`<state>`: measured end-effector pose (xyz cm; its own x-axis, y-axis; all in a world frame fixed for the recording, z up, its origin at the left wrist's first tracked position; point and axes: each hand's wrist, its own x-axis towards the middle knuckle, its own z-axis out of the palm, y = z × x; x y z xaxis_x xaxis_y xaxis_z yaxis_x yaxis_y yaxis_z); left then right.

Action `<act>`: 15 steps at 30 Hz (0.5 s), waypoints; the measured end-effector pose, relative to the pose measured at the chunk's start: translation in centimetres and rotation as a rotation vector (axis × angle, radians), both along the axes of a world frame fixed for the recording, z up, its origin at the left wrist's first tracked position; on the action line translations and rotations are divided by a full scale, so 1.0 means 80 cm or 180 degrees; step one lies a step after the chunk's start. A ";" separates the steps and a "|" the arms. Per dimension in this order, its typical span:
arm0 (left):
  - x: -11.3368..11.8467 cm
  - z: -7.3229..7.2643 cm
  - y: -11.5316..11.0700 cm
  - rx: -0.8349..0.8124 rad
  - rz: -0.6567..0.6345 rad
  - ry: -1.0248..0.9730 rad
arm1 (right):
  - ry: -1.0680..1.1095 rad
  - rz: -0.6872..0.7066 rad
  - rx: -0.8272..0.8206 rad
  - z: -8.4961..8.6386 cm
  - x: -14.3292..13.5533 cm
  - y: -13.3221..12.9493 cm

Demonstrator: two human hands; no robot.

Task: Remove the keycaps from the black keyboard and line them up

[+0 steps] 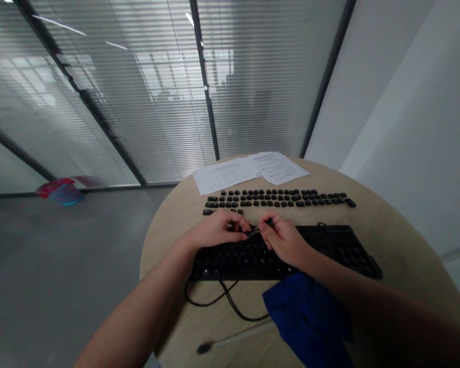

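Observation:
A black keyboard (pixel 329 243) lies on the round wooden table with part of its upper rows hidden under my hands. My left hand (pixel 224 227) is over its upper left part, thumb and fingers curled together in a pinch. Facing it, my right hand (pixel 281 235) is closed, with thumb and forefinger pressed together. A small thin, shiny piece (pixel 254 231) shows between the fingertips of both hands; its kind is too small to make out. Beyond the keyboard, several loose black keycaps (pixel 266 198) are laid out in rows, and a few lie just past my left hand.
Printed paper sheets (pixel 226 174) lie at the table's far edge. Nearer me are a blue cloth (pixel 306 317), a black cable (pixel 245 317) and a thin light-handled tool with a dark head (pixel 205 348). A blue and red basket (pixel 65 194) stands on the floor, by the glass partition.

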<state>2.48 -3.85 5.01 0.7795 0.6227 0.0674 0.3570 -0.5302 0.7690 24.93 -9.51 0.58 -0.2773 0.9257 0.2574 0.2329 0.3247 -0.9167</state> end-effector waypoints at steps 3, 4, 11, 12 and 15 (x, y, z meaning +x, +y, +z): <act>-0.007 -0.002 0.008 -0.0073 0.0207 -0.0093 | 0.0019 -0.0086 0.0080 0.006 0.007 0.008; -0.008 -0.002 0.014 -0.0030 0.0309 -0.0120 | 0.0074 -0.0144 0.0068 0.008 0.010 0.013; 0.027 0.002 0.067 0.1418 0.0423 0.0893 | 0.0722 -0.0758 0.0167 0.040 0.038 0.039; 0.035 0.000 0.072 0.1659 0.0351 0.1087 | 0.0762 -0.0804 0.0218 0.045 0.041 0.039; 0.052 -0.008 0.079 0.2125 0.0167 0.1476 | 0.0750 -0.0866 0.0324 0.056 0.046 0.037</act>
